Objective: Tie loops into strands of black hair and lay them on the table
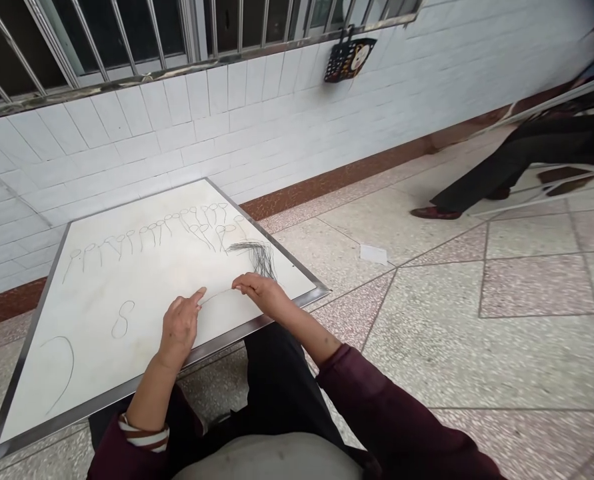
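Head cam: a worker, seated w/ a white-topped table (151, 283) across the lap, has a thin strand (217, 295) spanning the gap btwn two bare hands, just above or on the tabletop nr its near edge. R hand (259, 291), fingertips pinched tog., holds one end; L hand (181, 327), index finger pointing out, is at the other, though whether its fingers grip the strand can't be told. Hands are apart. Just beyond the R hand lies a dark bundle of strands (261, 257); a row of looped strands (149, 230) runs along the far side. L of the L hand: a figure-8 loop (123, 320) and, nr the table's left end, a curved strand (71, 363). Bkgd: a black basket (349, 59) hangs from window bars (159, 33) on a white-tiled wall; at R, a second person's dark-trousered leg (497, 163), and white paper (374, 254) on the floor.
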`<state>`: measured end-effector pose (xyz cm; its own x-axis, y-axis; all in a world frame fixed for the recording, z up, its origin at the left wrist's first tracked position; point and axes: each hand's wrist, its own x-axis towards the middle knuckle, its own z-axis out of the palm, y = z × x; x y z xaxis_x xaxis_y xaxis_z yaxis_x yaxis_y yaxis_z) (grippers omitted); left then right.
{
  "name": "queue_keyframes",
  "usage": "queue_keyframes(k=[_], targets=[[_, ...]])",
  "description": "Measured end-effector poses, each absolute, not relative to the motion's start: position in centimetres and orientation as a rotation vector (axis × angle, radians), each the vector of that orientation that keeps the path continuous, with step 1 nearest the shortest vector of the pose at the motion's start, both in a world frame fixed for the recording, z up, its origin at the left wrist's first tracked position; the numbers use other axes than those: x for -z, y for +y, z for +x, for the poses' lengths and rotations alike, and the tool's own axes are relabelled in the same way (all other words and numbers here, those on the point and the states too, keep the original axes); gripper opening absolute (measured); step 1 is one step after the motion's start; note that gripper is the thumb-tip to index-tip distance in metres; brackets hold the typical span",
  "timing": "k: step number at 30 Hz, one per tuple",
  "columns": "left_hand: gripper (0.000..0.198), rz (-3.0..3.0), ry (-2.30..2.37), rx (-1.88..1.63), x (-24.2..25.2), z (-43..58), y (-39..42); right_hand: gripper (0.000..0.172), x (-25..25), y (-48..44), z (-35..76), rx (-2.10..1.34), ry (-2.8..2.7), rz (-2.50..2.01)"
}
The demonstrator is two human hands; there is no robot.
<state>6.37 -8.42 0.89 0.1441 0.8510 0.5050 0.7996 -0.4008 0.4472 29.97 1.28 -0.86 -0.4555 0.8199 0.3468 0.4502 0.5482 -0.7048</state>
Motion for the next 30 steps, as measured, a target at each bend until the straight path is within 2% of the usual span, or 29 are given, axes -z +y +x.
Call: queue_keyframes(k=[5,13,23,30], targets=[[0.038,1.876,2.0,-1.217,-0.8,3.9,-9.4,0.02,0.3,3.8,31.4,-0.642,-1.851,-1.295],[0.037,1.543,2.063,-1.115,1.8,1.0,-11.7,0.024,0.5,11.2,33.1,-0.842,-1.715,-1.511],[0.031,1.535,2.124,-1.109,3.9,-1.6,-12.4,0.021,2.2,14.6,33.3,-0.722,-1.768,-1.669],[0.029,1.843,2.008,-1.073,4.3,-0.8,-13.0,0.026,1.7,13.8,33.0,-0.54,-1.788,-1.675]])
